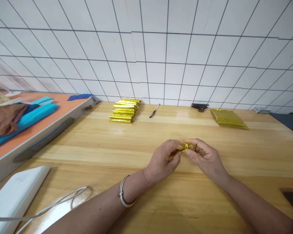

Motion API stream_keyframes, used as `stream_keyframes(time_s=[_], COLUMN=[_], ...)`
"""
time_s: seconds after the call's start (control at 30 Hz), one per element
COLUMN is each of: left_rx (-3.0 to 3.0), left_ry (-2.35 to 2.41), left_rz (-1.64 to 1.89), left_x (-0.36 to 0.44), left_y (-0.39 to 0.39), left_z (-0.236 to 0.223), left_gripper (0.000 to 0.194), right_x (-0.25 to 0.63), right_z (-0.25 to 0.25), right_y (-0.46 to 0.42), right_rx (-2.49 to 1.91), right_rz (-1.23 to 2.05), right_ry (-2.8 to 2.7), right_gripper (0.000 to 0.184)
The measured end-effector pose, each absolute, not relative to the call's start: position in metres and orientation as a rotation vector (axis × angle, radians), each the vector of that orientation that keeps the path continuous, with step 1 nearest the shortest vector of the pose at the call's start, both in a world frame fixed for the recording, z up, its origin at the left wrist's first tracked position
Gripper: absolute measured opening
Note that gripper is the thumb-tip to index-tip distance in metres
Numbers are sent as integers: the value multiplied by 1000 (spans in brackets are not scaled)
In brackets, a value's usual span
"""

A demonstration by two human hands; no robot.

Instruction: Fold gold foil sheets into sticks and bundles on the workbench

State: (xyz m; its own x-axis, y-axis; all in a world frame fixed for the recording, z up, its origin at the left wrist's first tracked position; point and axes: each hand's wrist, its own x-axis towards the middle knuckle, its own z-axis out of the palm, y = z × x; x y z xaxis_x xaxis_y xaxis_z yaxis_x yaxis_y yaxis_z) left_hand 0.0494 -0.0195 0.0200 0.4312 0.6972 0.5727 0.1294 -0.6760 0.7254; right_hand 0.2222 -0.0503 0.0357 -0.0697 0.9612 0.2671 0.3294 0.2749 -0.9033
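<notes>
A crumpled piece of shiny gold foil (187,146) sits between your hands, above the pale wooden table (136,139). Your left hand (164,159) pinches one end and your right hand (208,160) the other, though your grip hides much of its shape. Farther out lie a row of gold foil rolls (123,111), a slim black-and-clear pen (154,110) and a flat gold stack (229,118).

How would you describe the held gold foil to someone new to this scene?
At the wooden table, find the left hand and right hand. Between their fingertips is the gold foil; unlike the gold rolls and flat gold stack farther back, it is held.
</notes>
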Motion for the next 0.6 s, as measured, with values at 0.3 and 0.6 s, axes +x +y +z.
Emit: stream_keyframes(time_s=[0.3,0.6], left_rx=[2055,1977], left_ry=[734,820], left_rz=[1178,1099], left_x=[49,51], left_y=[-22,-22], left_z=[23,18], left_gripper=[18,19], right_x=[218,219], right_z=[39,40], right_y=[-51,-52], right_rx=[-1264,-1254], right_rz=[692,638], right_ry=[-1626,-1659], right_gripper=[24,22])
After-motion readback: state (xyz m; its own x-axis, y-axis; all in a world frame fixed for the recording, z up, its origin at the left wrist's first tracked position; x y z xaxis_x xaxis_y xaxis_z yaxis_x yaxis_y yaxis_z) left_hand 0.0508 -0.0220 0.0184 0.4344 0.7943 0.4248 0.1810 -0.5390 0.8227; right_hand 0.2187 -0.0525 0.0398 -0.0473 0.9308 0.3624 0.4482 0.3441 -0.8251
